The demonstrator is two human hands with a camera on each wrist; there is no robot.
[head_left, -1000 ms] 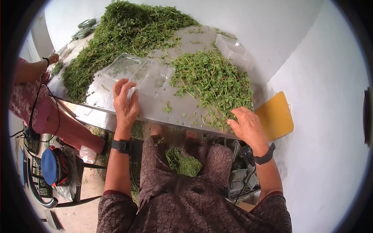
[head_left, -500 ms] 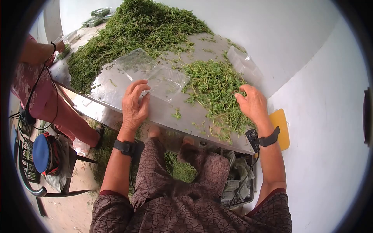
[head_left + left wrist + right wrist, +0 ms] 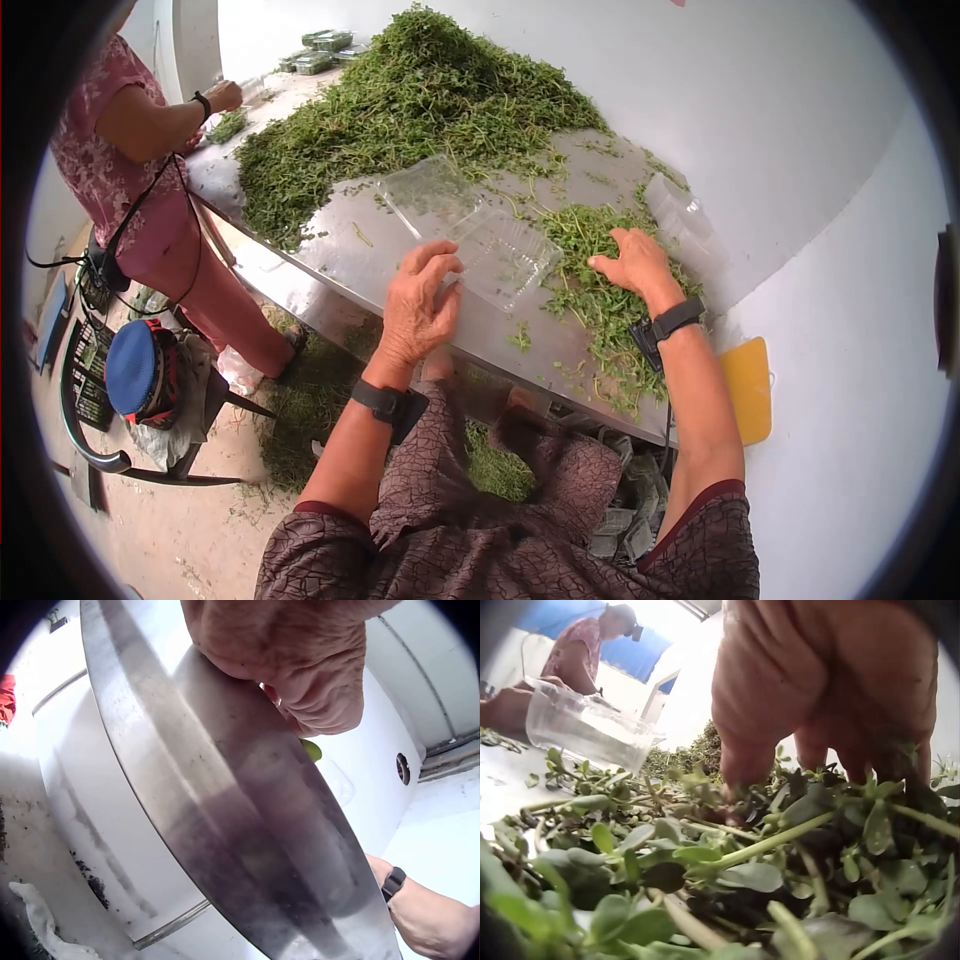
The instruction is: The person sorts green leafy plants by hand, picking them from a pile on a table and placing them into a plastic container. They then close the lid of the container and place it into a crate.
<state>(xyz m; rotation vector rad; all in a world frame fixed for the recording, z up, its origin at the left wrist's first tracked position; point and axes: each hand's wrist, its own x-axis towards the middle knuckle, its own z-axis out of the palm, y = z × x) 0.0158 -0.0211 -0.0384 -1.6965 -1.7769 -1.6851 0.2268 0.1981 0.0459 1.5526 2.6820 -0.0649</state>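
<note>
My left hand (image 3: 412,312) is at the near left edge of a clear plastic clamshell container (image 3: 505,262), its fingers loosely bent and the thumb apart from them. The container lies unfolded on the metal table, its other half (image 3: 430,195) behind it. My right hand (image 3: 643,268) reaches into a small heap of leafy green stems (image 3: 620,345) to the right of the container. In the right wrist view, the fingers (image 3: 746,754) point down among the leaves, and their tips are hidden there. The palm side of my left hand (image 3: 292,656) shows above the table's edge.
A large mound of the same greens (image 3: 440,90) covers the table's back. Nested clear containers (image 3: 690,225) stand by the wall, and filled boxes (image 3: 320,52) at the far left. Another person (image 3: 140,160) works at the left. A yellow board (image 3: 745,390) sits right of the table.
The head view has shifted. My right hand has moved from the near edge of the small heap farther up over it. My left hand stays beside the clear container.
</note>
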